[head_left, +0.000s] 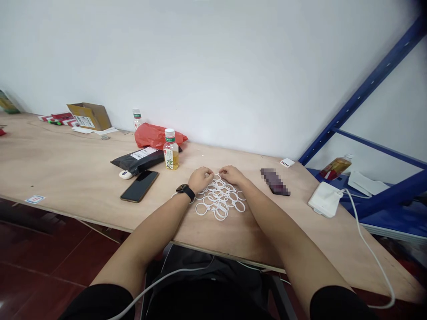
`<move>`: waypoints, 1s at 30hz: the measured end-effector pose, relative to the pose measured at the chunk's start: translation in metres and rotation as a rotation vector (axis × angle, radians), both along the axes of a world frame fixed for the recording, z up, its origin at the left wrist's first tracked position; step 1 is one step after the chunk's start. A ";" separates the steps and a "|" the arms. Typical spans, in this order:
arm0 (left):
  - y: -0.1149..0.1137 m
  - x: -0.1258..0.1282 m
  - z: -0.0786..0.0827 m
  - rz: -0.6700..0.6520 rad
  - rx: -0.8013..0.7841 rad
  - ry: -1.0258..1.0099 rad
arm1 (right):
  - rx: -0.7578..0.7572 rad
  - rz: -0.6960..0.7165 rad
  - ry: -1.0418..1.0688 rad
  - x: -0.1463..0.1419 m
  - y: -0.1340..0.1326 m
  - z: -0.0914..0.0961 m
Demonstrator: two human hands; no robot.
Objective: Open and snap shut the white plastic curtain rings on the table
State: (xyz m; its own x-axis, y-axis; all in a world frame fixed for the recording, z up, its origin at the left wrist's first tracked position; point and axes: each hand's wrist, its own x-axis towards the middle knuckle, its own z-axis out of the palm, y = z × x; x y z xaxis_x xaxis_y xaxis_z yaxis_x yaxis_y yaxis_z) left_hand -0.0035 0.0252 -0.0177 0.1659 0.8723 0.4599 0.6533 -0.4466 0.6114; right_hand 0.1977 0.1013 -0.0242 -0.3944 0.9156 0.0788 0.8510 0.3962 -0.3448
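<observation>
My forearms reach forward from black sleeves and angle inward, so both wrists rest low over the plywood table (66, 151) and my hands almost meet at 12 o'clock. My left hand (200, 180), with a black smartwatch (187, 192) on its wrist, is curled and knuckles-up. My right hand (231, 175) is curved the same way, its fingers bent down and pointing toward the left hand. Neither hand is spread flat. Both are half closed over the far edge of a loose, interlinked pile of white plastic rings (219, 200), touching it there. The fingertips are mostly hidden, so I cannot tell whether either hand is actually pinching a ring or only resting on it.

The pile lies directly below my hands, just past the table's near edge, with its rings overlapping and looped together. At about 9 o'clock from the pile sits a black smartphone (139, 186), face up. Beyond it, at about 10 o'clock, a black parcel (140, 160) lies beside an upright bottle of yellow drink (171, 150), and a red plastic bag (156, 135) sits behind them. A blurred phone (275, 182) lies just beyond my right hand at about 2 o'clock. Farther out at 3 o'clock is a white power bank (325, 200) with a white cable (373, 249) running off the table.
</observation>
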 end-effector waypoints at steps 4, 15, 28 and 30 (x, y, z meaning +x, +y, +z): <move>0.000 0.001 0.000 0.006 -0.012 0.011 | 0.048 -0.054 -0.001 -0.005 -0.005 0.004; 0.001 -0.001 -0.002 0.053 -0.038 -0.003 | 0.111 0.018 0.216 -0.012 -0.010 0.002; -0.013 0.005 0.011 -0.102 -0.003 0.098 | 0.030 0.032 0.777 -0.022 -0.073 0.009; -0.016 0.006 0.012 -0.123 0.020 0.120 | -0.002 0.034 0.823 -0.019 -0.073 0.007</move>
State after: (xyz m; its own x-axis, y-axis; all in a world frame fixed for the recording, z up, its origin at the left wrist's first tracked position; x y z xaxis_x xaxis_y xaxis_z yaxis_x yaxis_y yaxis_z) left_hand 0.0022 0.0096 -0.0060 0.3259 0.8328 0.4474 0.6605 -0.5392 0.5226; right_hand 0.1782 0.0287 -0.0176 -0.2384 0.9047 0.3532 0.3137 0.4159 -0.8536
